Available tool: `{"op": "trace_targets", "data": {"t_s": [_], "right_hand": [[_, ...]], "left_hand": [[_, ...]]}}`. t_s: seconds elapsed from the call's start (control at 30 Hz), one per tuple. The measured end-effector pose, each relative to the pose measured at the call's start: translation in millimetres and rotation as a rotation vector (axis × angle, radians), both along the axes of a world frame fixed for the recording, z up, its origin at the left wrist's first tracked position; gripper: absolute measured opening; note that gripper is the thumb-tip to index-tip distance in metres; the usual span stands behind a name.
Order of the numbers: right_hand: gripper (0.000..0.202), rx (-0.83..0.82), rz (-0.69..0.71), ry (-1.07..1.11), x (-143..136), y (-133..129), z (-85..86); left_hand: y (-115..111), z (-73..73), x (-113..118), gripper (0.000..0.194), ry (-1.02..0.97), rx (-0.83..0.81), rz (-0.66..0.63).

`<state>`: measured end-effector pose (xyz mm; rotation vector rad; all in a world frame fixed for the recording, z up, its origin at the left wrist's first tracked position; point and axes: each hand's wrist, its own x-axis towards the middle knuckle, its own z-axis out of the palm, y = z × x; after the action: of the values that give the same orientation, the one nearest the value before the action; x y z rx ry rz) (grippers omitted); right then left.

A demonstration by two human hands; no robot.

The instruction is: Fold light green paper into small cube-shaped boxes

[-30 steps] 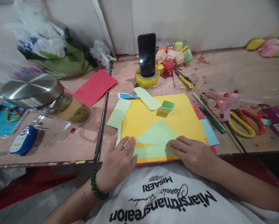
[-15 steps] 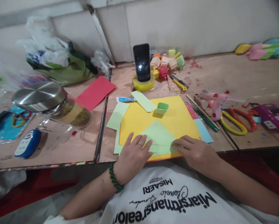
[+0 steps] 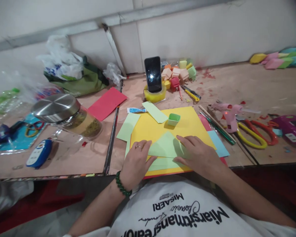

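A light green paper sheet, folded to a triangular top, lies on yellow sheets. My left hand, wearing a ring and a green bead bracelet, rests at its left end. The fingers are stretched out and the thumb stands apart. My right hand lies over the right end, palm down, thumb and forefinger spread either side of the fold; its palm hides that corner. Another light green strip shows under the folded edge. Beyond the triangle sits a small green paper box, beside a pale green paper strip.
A phone leans in a yellow tape roll, near folded paper boxes. On the right are a pink glue gun, scissors and pencils. A lidded jar and red paper are on the left.
My right hand has gone from pinching the paper's right corner to lying spread over it. My left hand has drawn back leftward, its fingers closer together. The camera view has shifted slightly.
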<state>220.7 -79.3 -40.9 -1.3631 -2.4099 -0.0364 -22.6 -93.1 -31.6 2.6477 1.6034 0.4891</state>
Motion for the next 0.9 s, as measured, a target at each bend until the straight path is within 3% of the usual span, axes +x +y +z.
{"op": "trace_targets", "data": {"t_s": [0.13, 0.27, 0.37, 0.53, 0.67, 0.83, 0.9], "right_hand": [[0.053, -0.005, 0.013, 0.025, -6.0, 5.2, -3.6], [0.048, 0.042, 0.041, 0.105, -7.9, 10.3, -5.5], [0.047, 0.101, 0.095, 0.162, -12.5, 14.7, -3.1], [0.049, 0.197, 0.17, 0.354, -20.7, 16.2, 17.8], [0.029, 0.32, 0.232, 0.414, -20.7, 13.7, 35.6], [0.026, 0.33, 0.315, 0.378, -17.8, 13.2, 39.9], [0.027, 0.342, 0.322, 0.35, -18.2, 12.8, 40.1]], "left_hand": [[7.0, -2.5, 3.2, 0.058, -0.015, -0.11, 0.079], [8.2, -3.9, 2.3, 0.051, -0.055, -0.163, 0.083], [5.3, -2.4, 3.6, 0.037, -0.135, -0.064, -0.004], [-6.1, 12.6, 5.8, 0.039, -0.273, 0.191, -0.118], [-13.1, 25.0, 6.6, 0.025, -0.222, 0.279, -0.179], [-16.2, 27.0, 6.4, 0.018, -0.285, 0.171, -0.132], [-16.3, 27.8, 5.4, 0.038, -0.355, 0.066, -0.147]]}}
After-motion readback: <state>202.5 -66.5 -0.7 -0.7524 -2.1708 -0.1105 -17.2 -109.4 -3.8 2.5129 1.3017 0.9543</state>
